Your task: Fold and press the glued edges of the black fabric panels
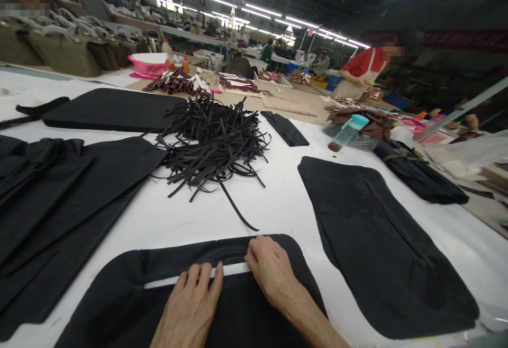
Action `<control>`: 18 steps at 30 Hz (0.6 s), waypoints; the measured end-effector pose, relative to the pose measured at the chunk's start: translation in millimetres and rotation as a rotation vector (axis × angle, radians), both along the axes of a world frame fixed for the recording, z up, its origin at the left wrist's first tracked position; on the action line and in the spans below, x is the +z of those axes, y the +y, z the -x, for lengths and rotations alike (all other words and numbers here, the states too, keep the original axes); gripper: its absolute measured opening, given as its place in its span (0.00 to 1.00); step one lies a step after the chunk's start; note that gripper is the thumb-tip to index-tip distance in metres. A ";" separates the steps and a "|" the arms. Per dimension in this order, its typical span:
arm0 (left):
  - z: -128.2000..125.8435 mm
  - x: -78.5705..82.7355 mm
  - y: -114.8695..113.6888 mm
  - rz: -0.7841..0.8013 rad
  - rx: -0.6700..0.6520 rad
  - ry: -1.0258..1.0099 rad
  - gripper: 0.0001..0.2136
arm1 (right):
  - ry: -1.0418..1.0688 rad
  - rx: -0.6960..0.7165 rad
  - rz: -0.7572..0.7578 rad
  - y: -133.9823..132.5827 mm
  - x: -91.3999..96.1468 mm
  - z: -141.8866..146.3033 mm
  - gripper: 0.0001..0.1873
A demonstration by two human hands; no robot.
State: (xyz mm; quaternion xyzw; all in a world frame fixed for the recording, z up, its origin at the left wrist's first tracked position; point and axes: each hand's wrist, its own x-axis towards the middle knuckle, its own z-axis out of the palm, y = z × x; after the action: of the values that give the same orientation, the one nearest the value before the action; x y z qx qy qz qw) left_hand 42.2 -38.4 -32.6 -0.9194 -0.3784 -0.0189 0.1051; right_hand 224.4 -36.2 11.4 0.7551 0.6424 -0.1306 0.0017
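A black fabric panel (246, 316) with rounded corners lies in front of me on the white tabletop (190, 215). A long narrow slot in it shows white. My left hand (192, 297) rests on the panel with its fingers stretched out, the fingertips along the slot's edge. At the right end of the slot, my right hand (273, 271) has its fingers curled closed against the panel's upper strip; its fingertips are partly hidden. Beyond both hands lies a tangled pile of thin black strips (216, 141), one trailing toward me.
Stacked black panels (381, 231) with a similar slot lie to the right, and folded black pieces (59, 189) to the left. Further back are a black padded panel (111, 109), a small folded black piece (286, 128) and a teal-lidded cup (349, 131). A co-worker in red (365, 70) stands beyond.
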 end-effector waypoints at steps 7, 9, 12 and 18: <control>-20.5 -11.9 -4.5 -0.089 -0.108 -0.063 0.21 | 0.032 0.016 -0.027 -1.7 -4.6 -0.3 0.10; -24.7 -8.8 -1.8 -0.089 -0.115 -0.040 0.23 | 0.048 0.023 -0.034 -2.3 -5.3 -1.6 0.10; -28.2 -3.9 3.1 -0.065 -0.108 -0.028 0.25 | 0.098 0.052 -0.040 -4.8 -4.2 -8.8 0.08; -29.7 -1.4 2.8 -0.043 -0.085 -0.014 0.26 | 0.346 0.140 -0.149 -17.7 -4.5 -37.4 0.09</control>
State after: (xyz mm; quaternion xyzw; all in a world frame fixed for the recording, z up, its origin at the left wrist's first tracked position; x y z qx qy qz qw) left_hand 71.9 -35.6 -34.0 -0.9320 -0.3395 -0.0379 0.1212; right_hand 261.8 -53.9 6.9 0.6728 0.6921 -0.2100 -0.1558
